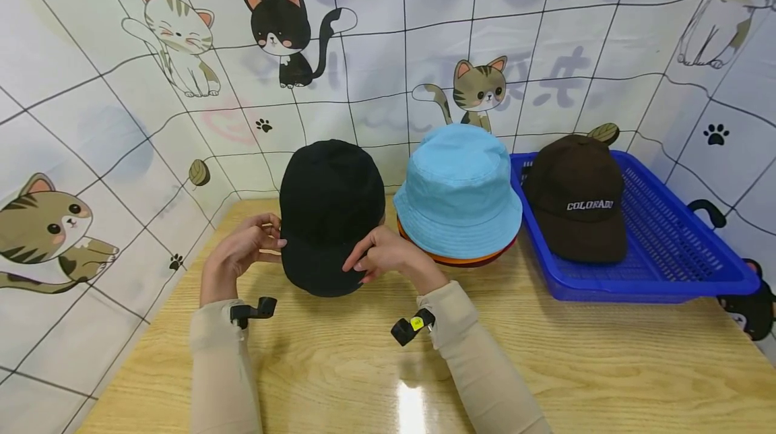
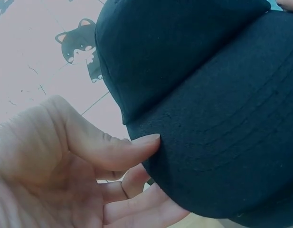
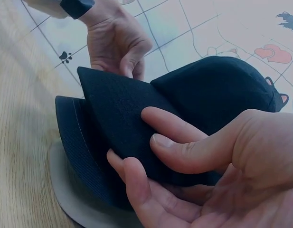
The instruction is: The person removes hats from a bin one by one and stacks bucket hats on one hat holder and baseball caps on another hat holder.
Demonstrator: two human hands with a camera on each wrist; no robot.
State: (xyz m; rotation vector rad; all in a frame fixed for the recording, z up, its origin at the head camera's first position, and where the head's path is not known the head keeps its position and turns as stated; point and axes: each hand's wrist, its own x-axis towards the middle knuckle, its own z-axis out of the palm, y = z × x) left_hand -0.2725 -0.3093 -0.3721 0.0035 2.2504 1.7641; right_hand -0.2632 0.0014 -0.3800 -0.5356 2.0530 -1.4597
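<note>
A black baseball cap (image 1: 330, 195) sits left of centre on the table, its brim towards me. My left hand (image 1: 245, 245) pinches the left edge of the brim, with the thumb on top in the left wrist view. On the other side, my right hand (image 1: 388, 252) grips the brim, thumb and index finger above and the other fingers below. Under this cap, the right wrist view shows a second dark brim (image 3: 72, 137) and, lowest, a pale brim (image 3: 61, 178). The top brim stands apart from the one below it.
A light blue bucket hat (image 1: 457, 191) tops a stack with orange and dark red brims, right of the caps. Farther right, a blue plastic basket (image 1: 642, 289) holds a brown COLORADO cap (image 1: 576, 198). A cat-patterned sheet (image 1: 376, 70) covers the wall behind the wooden table (image 1: 339, 366).
</note>
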